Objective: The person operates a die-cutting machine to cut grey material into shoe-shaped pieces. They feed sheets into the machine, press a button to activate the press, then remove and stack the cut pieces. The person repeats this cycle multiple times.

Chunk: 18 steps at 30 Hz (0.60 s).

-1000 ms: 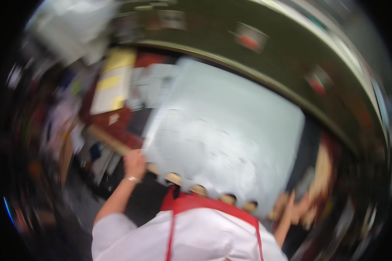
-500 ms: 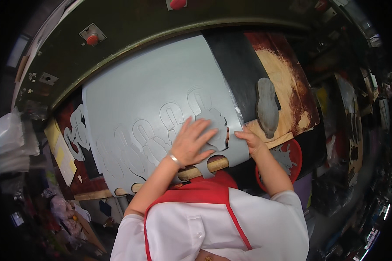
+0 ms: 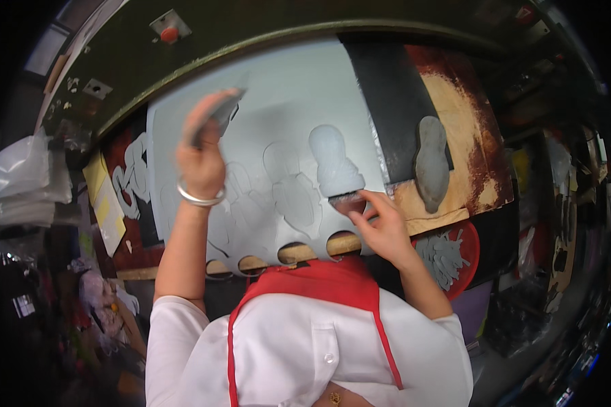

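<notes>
a cluttered bench (image 3: 455,108) carries a grey sheet (image 3: 285,115) (sole outlines cut in it). the left hand (image 3: 200,156) is raised, clenched round a grey cutout (image 3: 225,108). the right hand (image 3: 380,224) pinches a sole piece (image 3: 334,163) lying on the sheet.

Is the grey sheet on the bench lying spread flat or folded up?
Spread flat: the grey sheet lies open across the bench, sole-shaped outlines showing over its face and scalloped cut-outs along its near edge; no fold shows.
</notes>
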Motion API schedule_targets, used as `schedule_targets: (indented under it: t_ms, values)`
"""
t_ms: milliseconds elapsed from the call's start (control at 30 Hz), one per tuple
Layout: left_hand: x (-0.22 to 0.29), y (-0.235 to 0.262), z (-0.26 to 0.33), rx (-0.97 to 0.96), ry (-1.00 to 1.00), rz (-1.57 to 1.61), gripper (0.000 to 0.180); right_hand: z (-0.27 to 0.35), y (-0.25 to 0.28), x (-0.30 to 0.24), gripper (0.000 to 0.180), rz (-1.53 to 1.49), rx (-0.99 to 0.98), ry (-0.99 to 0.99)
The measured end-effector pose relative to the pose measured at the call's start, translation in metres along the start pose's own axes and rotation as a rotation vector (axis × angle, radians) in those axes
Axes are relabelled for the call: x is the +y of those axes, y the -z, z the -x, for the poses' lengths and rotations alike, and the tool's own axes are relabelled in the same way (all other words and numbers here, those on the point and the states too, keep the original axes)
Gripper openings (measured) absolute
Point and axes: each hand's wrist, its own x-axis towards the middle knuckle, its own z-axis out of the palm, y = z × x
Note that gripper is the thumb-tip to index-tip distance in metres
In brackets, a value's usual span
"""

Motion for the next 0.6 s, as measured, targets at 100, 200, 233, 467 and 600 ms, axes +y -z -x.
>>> schedule_targets:
  t_ms: [100, 200, 233, 467, 600]
  values:
    - [-0.002, -0.023, 0.051, -0.432, -0.191, -0.380, 0.066, -0.025, -0.023, -0.001, 0.033, -0.398, -0.499, -0.398]
    - [-0.002, -0.046, 0.099, -0.836, -0.160, -0.338, 0.061, -0.049, -0.033, 0.014, 0.022, -0.864, -0.652, -0.590]
    - [-0.006, -0.045, 0.106, -0.783, -0.158, -0.308, 0.062, -0.053, -0.034, 0.020, 0.020, -0.994, -0.650, -0.672]
    - [-0.018, -0.043, 0.110, -0.635, 0.014, -0.117, 0.045, -0.047, -0.041, 0.022, 0.027, -1.250, -0.571, -0.488]
    - [-0.031, -0.020, 0.051, 0.327, 0.912, -0.006, 0.071, -0.030, -0.044, -0.001, 0.011, -0.776, -0.240, -0.341]
